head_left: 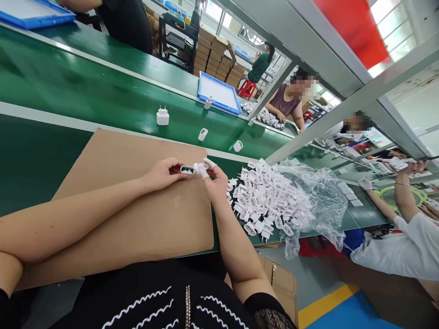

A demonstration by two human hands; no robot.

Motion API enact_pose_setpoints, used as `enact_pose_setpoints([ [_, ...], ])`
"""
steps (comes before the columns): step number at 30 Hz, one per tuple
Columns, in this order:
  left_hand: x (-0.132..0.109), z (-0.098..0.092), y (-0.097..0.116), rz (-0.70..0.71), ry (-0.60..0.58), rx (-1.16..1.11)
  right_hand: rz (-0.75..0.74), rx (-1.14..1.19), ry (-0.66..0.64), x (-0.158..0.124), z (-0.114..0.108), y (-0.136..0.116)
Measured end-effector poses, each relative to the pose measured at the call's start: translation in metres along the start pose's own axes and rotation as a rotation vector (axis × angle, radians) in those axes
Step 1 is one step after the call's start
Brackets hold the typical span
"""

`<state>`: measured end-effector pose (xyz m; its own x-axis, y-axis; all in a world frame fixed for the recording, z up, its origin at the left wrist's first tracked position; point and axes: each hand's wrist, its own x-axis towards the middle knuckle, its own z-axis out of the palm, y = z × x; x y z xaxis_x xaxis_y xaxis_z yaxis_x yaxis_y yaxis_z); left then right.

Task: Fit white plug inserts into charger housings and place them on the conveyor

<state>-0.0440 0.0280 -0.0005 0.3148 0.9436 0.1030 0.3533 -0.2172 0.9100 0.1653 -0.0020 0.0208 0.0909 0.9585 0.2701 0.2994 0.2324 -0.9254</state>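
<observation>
My left hand (pixel 168 172) is closed around a white charger housing (pixel 187 170), its oval end turned toward me so that green and metal parts show inside. Close beside it, my right hand (pixel 215 180) pinches a small white plug piece (pixel 200 169); white covers sit on some of its fingertips. The two pieces are almost touching, above a flat brown cardboard sheet (pixel 144 210). Just right of my right hand lies a big heap of white plug parts (pixel 270 196), several with pins showing.
Clear plastic bag (pixel 315 196) lies against the heap. Beyond the cardboard, a green conveyor belt (pixel 120 103) carries several white chargers, including an upright one (pixel 163 117). A blue-rimmed tray (pixel 219 91) sits further back. A metal post (pixel 291 137) rises at right; co-workers sit around.
</observation>
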Motion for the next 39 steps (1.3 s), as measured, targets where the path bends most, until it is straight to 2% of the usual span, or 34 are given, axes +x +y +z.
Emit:
enact_pose_setpoints([
  [3, -0.002, 0.003, -0.003, 0.043, 0.002, -0.010, -0.235, -0.309, -0.068, -0.004, 0.006, -0.003],
  [6, -0.002, 0.002, -0.003, 0.041, -0.014, -0.058, -0.343, -0.464, -0.174, -0.005, 0.011, -0.010],
  [10, -0.004, 0.002, -0.002, 0.045, -0.035, -0.079, -0.333, -0.544, -0.284, -0.001, 0.013, -0.019],
  [14, -0.007, 0.003, -0.001, 0.109, -0.023, -0.069, -0.343, -0.674, -0.332, 0.001, 0.013, -0.024],
  [16, -0.009, 0.005, 0.000, 0.190, 0.006, 0.044, -0.366, -0.746, -0.333, 0.001, 0.013, -0.026],
  [19, -0.011, 0.009, 0.001, 0.317, 0.055, 0.328, -0.358, -0.804, -0.308, 0.003, 0.015, -0.028],
  [23, -0.012, 0.014, 0.002, 0.354, 0.103, 0.596, -0.297, -0.745, -0.266, 0.004, 0.019, -0.023],
  [25, -0.012, 0.014, 0.004, 0.351, 0.097, 0.602, -0.249, -0.650, -0.246, 0.002, 0.019, -0.020],
  [27, -0.010, 0.010, 0.006, 0.329, 0.041, 0.522, -0.187, -0.497, -0.254, 0.002, 0.014, -0.020],
  [29, -0.003, 0.001, 0.008, 0.252, 0.007, 0.416, -0.144, -0.346, -0.270, 0.003, -0.001, -0.023],
  [31, 0.012, -0.014, 0.009, 0.141, 0.069, 0.363, -0.136, -0.348, -0.249, 0.006, -0.026, -0.026],
  [33, 0.035, -0.037, 0.005, 0.050, 0.197, 0.379, -0.080, -0.591, -0.184, 0.011, -0.057, -0.026],
  [35, 0.062, -0.063, -0.001, -0.024, 0.307, 0.444, 0.124, -0.922, -0.173, 0.015, -0.083, -0.024],
  [37, 0.086, -0.088, -0.009, -0.164, 0.413, 0.533, 0.349, -1.126, -0.254, 0.019, -0.099, -0.019],
  [39, 0.103, -0.105, -0.013, -0.284, 0.459, 0.588, 0.438, -1.162, -0.347, 0.022, -0.104, -0.014],
])
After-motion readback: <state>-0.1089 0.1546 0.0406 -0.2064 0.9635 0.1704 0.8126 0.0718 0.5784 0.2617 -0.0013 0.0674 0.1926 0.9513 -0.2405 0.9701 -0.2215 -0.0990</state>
